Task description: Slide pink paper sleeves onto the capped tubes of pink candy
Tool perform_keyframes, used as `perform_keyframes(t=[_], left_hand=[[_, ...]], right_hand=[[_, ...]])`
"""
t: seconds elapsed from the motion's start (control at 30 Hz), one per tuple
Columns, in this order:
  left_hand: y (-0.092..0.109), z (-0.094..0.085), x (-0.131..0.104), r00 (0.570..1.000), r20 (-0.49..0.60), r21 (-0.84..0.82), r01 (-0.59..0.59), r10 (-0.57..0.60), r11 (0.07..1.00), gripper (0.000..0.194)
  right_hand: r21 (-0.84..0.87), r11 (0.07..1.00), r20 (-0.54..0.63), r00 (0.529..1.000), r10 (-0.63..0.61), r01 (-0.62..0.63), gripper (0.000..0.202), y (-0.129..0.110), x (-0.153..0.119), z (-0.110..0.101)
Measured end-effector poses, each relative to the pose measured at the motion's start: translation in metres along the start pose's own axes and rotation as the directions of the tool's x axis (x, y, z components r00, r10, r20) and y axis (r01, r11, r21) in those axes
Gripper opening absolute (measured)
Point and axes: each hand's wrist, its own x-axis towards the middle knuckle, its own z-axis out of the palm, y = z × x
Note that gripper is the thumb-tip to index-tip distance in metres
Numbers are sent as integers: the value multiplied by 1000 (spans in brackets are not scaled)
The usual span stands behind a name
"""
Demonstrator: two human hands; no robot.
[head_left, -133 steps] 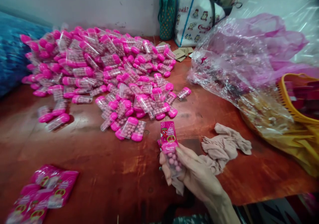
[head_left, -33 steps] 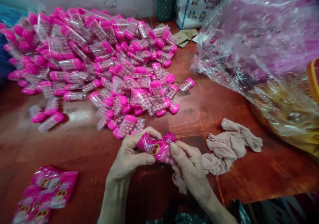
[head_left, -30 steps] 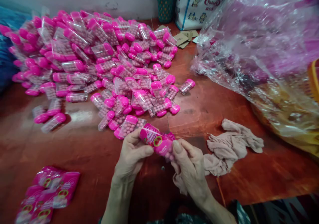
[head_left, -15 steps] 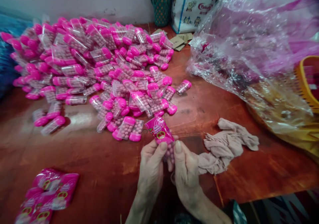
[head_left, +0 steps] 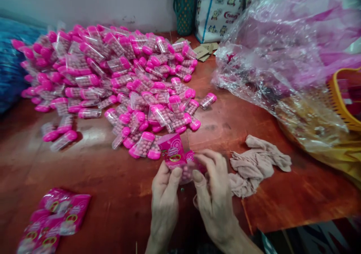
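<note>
A pink printed packet [head_left: 172, 148] with pink balls showing in its clear lower part is pinched by my left hand [head_left: 166, 197], thumb on the front. My right hand [head_left: 216, 193] is at the packet's right side, its thumb close to the balls and its fingers raised and curved over a second pink printed piece [head_left: 190, 156]. Blur hides whether the right fingers grip it. Just beyond my hands lies a large heap of clear containers with pink caps [head_left: 90, 81], filled with pink balls. Several pink packets [head_left: 72, 214] lie at the lower left.
On the brown-red table [head_left: 113, 186], a crumpled beige cloth [head_left: 254, 163] lies right of my hands. Clear and pink plastic film [head_left: 270, 58] and a yellow basket [head_left: 338, 96] are at the right. Cardboard pieces [head_left: 204, 50], a printed bag [head_left: 220, 13] and a blue bag [head_left: 17, 62] stand farther back.
The packet has tilted and moved left with my left hand. My right fingers have lifted and spread, and a second pink printed piece now shows beside the packet. The view has shifted slightly.
</note>
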Motion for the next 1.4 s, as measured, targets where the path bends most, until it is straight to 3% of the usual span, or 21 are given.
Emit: perform_keyframes(t=[0.07, 0.13, 0.23, 0.3, 0.37, 0.47, 0.57, 0.73, 0.83, 0.93, 1.03, 1.1, 1.23, 1.3, 1.4], left_hand=[[2, -5, 0, 996, 69, 58, 50, -54, 997, 11], [2, -7, -1, 985, 130, 80, 107, -116, 991, 12], [1, -3, -3, 973, 165, 64, 155, -164, 986, 10], [-1, 0, -5, 975, 139, 70, 162, -171, 984, 11], [-2, 1, -7, 989, 71, 105, 122, -129, 987, 11], [-2, 0, -10, 998, -28, 213, 63, -58, 975, 11], [-1, -1, -8, 999, -43, 314, 32, -20, 949, 14], [4, 2, -6, 998, 57, 514, -23, -7, 858, 16], [4, 3, -10, 996, 93, 603, -63, 8, 795, 15], [3, 3, -16, 997, 65, 597, -77, 47, 798, 16], [1, 4, -18, 997, 1, 487, -71, 81, 871, 17], [1, 6, -16, 996, -8, 428, -74, 86, 901, 18], [0, 7, -9, 997, -3, 442, -73, 83, 894, 16], [-2, 7, -8, 994, -31, 478, -80, 108, 875, 14], [-4, 6, -8, 1000, 0, 328, -17, 18, 944, 24]], right_hand=[[80, 997, 66, 998, 9, -14, 21, -2, 7, -5], [259, 948, 217, 967, 131, -186, 15, -2, 11, -8], [510, 717, 374, 873, 313, -475, 17, -1, 12, -6], [591, 602, 393, 843, 367, -537, 18, 1, 9, -2], [597, 596, 370, 843, 391, -538, 18, 4, 3, 3], [529, 673, 301, 855, 422, -517, 18, 8, -6, 11], [518, 691, 268, 863, 429, -504, 18, 10, -6, 12], [669, 479, 405, 819, 406, -568, 15, 8, 12, 2], [708, 391, 418, 796, 439, -588, 16, 6, 15, 2], [622, 503, 334, 785, 523, -600, 21, 5, 7, 7], [466, 693, 165, 823, 543, -550, 18, 4, -4, 13], [462, 721, 154, 848, 508, -516, 14, 3, -7, 14], [642, 539, 314, 828, 465, -546, 15, 1, 1, 7], [736, 423, 319, 822, 471, -528, 18, 2, 10, 1], [795, 331, 339, 825, 452, -508, 21, 9, 21, -8]])
